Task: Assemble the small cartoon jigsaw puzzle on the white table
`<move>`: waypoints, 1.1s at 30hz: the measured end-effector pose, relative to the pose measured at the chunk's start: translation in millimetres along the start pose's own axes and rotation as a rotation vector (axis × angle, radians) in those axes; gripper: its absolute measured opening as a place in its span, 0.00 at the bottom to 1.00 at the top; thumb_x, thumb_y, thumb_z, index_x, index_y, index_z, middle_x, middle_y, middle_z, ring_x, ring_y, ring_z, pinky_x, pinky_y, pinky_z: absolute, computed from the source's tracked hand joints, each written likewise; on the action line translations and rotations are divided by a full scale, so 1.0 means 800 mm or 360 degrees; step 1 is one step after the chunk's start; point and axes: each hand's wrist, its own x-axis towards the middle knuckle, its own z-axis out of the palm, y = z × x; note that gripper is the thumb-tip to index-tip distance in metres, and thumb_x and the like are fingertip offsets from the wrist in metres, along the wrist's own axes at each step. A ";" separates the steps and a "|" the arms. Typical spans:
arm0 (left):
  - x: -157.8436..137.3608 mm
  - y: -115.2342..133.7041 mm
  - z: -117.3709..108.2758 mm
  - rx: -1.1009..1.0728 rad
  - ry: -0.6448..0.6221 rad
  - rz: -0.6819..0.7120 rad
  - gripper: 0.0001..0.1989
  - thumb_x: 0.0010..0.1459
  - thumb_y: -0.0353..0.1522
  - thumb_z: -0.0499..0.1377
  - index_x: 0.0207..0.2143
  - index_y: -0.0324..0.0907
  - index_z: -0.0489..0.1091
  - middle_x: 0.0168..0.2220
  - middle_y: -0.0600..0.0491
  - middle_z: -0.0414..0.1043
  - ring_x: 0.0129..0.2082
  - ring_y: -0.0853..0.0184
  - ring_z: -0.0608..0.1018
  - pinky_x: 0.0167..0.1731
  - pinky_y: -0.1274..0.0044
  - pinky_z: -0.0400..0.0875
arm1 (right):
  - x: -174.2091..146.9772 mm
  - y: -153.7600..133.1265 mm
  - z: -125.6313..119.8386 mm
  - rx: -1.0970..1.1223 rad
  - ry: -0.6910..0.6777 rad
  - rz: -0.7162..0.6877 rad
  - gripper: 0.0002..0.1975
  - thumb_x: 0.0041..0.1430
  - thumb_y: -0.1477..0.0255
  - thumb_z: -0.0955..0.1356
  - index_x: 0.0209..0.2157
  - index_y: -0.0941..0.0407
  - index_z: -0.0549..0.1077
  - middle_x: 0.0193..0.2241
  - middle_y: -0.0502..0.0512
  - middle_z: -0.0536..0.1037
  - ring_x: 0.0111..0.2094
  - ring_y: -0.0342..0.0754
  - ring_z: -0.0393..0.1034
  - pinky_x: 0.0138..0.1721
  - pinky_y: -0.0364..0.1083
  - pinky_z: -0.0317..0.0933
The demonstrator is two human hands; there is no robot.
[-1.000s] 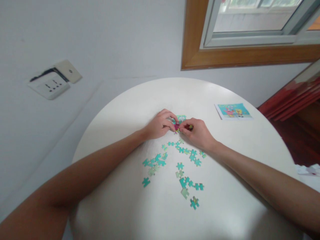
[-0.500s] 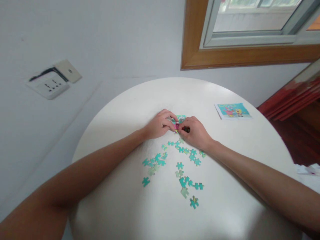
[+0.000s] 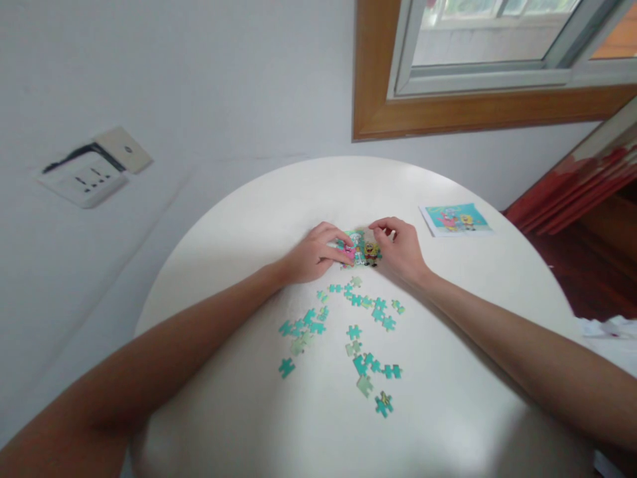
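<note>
A partly joined jigsaw puzzle lies on the white round table, showing a pink figure and a yellow square cartoon figure. My left hand rests at its left side, thumb and fingers bent over the pink part and holding it. At the upper right edge, my right hand has thumb and index finger close together, gripping the puzzle's border. Whether a loose piece is between those fingertips is too small to tell. Loose teal puzzle pieces and pale green ones lie nearer to me, below both hands.
A picture card with the cartoon figures lies at the table's right side. More loose pieces spread at left. The wall with a socket, a wood-framed window and a red curtain surround the table.
My right hand has moved from the middle of the puzzle to its upper right edge, uncovering the yellow figure. The left hand stays on the left side. The view has shifted slightly.
</note>
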 end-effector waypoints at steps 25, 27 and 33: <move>0.001 -0.003 0.003 0.0084 0.0077 -0.0112 0.25 0.56 0.17 0.51 0.46 0.49 0.78 0.47 0.51 0.75 0.49 0.62 0.71 0.52 0.64 0.67 | 0.033 0.041 -0.015 0.0121 -0.0032 0.0180 0.15 0.48 0.78 0.59 0.26 0.58 0.77 0.24 0.54 0.77 0.28 0.47 0.68 0.33 0.47 0.58; 0.000 -0.004 0.004 0.0086 0.0073 -0.0131 0.24 0.56 0.18 0.52 0.46 0.48 0.78 0.47 0.51 0.75 0.49 0.61 0.71 0.52 0.64 0.67 | 0.032 0.041 -0.015 0.0107 -0.0044 0.0184 0.15 0.48 0.78 0.59 0.27 0.58 0.77 0.25 0.54 0.78 0.28 0.47 0.69 0.34 0.47 0.59; 0.001 -0.003 0.001 0.0091 0.0042 -0.0164 0.24 0.57 0.19 0.51 0.46 0.47 0.78 0.47 0.51 0.75 0.49 0.62 0.71 0.52 0.65 0.66 | 0.033 0.044 -0.015 0.0070 -0.0086 0.0203 0.15 0.49 0.79 0.60 0.27 0.58 0.78 0.26 0.54 0.78 0.28 0.46 0.70 0.34 0.46 0.60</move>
